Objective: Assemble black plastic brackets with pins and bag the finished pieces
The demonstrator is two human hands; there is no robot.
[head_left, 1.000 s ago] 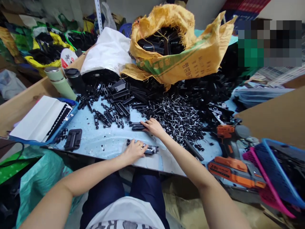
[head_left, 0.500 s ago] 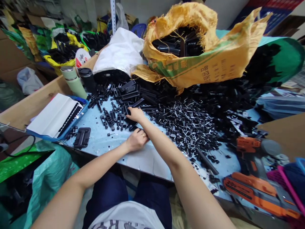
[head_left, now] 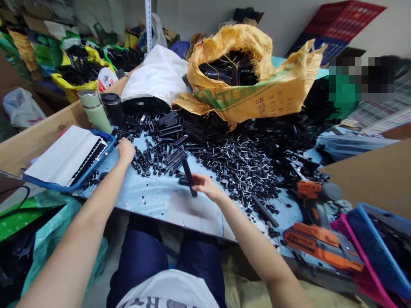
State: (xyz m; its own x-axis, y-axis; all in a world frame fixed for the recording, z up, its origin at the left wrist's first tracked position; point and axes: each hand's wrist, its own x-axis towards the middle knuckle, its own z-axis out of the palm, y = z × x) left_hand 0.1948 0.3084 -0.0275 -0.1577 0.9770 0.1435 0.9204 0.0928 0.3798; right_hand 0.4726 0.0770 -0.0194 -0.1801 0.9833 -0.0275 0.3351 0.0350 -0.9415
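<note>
My right hand is closed around a flat, elongated black bar, which it holds tilted above the front of the blue work surface. More black bars lie bunched just behind it. Farther left, my left hand is at the edge of the loose black jointed pieces, beside the blue tray. Its fingers are curled, and whatever they grip, if anything, is hidden.
A large pile of small black parts with metal pins covers the right middle. Behind stands an open orange sack. An orange power drill lies at the right. Flask and dark cup stand back left.
My left hand has moved left and back from the front middle to the small pieces by the tray. My right hand has come forward and right with a black bar. The view has shifted.
</note>
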